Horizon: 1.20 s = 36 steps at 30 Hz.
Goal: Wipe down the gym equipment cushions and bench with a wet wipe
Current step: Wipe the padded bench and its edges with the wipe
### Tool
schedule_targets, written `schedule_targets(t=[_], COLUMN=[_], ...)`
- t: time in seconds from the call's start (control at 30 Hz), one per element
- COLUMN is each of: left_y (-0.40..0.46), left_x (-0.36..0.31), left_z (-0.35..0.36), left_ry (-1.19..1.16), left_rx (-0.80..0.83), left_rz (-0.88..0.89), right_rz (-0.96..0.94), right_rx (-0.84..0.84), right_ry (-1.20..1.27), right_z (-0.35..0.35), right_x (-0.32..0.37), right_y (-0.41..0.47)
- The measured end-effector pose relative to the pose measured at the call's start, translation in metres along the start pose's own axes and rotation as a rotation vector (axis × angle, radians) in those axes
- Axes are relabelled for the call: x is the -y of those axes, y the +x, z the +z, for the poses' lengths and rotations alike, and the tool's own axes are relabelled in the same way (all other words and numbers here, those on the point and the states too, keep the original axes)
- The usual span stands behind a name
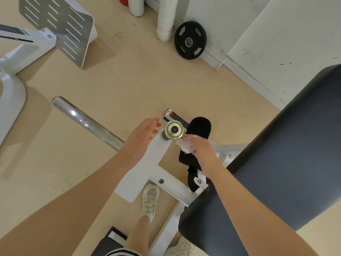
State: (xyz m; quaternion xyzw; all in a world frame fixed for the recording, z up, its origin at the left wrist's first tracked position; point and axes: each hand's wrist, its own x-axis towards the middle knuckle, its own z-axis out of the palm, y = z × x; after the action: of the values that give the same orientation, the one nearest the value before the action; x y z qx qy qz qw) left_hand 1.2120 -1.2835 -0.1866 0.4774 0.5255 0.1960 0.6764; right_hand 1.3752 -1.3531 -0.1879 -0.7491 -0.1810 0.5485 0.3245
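My right hand (pixel 201 147) is closed around a crumpled white wet wipe (pixel 185 145), held just right of a silver knob with a green ring (pixel 174 129) on the machine's white arm (pixel 145 163). A black roller cushion (pixel 200 130) lies directly beneath and behind that hand. My left hand (pixel 143 134) hovers open to the left of the knob, fingers spread and holding nothing. The large dark grey bench pad (pixel 280 163) runs along the right side.
A chrome bar (pixel 86 121) sticks out to the left. A black weight plate (pixel 190 40) leans on the wall at the back, next to white wrapped pipes (pixel 166 19). A slotted metal footplate (pixel 59 24) stands upper left. My shoes (pixel 150 200) stand on the beige floor.
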Motion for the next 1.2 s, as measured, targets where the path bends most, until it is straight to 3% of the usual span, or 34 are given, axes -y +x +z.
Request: schedule_targets(t=[0.07, 0.13, 0.23, 0.37, 0.5, 0.6, 0.73, 0.87, 1.03, 1.2], left_y=[-0.005, -0.010, -0.017, -0.033, -0.055, -0.073, -0.093, -0.106, -0.144, -0.189], left_x=[0.003, 0.005, 0.004, -0.008, -0.033, -0.053, -0.063, -0.058, -0.045, -0.029], left_z=[0.008, 0.012, 0.010, 0.009, 0.024, 0.054, 0.117, 0.179, 0.256, 0.331], left_ry=[0.031, 0.030, -0.004, 0.083, 0.282, 0.393, 0.536, 0.521, 0.496, 0.275], left_rx=[0.034, 0.049, 0.024, -0.089, -0.254, -0.053, 0.551, 0.716, 0.806, 0.940], left_rz=[0.015, 0.020, 0.034, 0.098, 0.425, 0.624, 0.378, 0.153, 0.026, -0.282], right_rz=[0.242, 0.427, 0.412, 0.295, 0.115, -0.021, -0.149, -0.110, -0.085, -0.076], right_rx=[-0.074, -0.047, -0.024, 0.061, 0.104, 0.074, -0.009, -0.241, -0.718, -0.838], right_ry=[0.318, 0.711, 1.040, 1.158, 0.887, 0.719, 0.705, 0.542, 0.242, 0.218], right_z=[0.007, 0.019, 0.036, 0.026, -0.013, -0.048, -0.100, -0.142, -0.186, -0.213], right_x=[-0.010, -0.010, 0.003, 0.012, 0.007, 0.003, -0.016, -0.039, -0.091, -0.152], right_y=[-0.011, -0.018, -0.019, -0.044, -0.080, -0.111, -0.152, -0.194, -0.240, -0.282])
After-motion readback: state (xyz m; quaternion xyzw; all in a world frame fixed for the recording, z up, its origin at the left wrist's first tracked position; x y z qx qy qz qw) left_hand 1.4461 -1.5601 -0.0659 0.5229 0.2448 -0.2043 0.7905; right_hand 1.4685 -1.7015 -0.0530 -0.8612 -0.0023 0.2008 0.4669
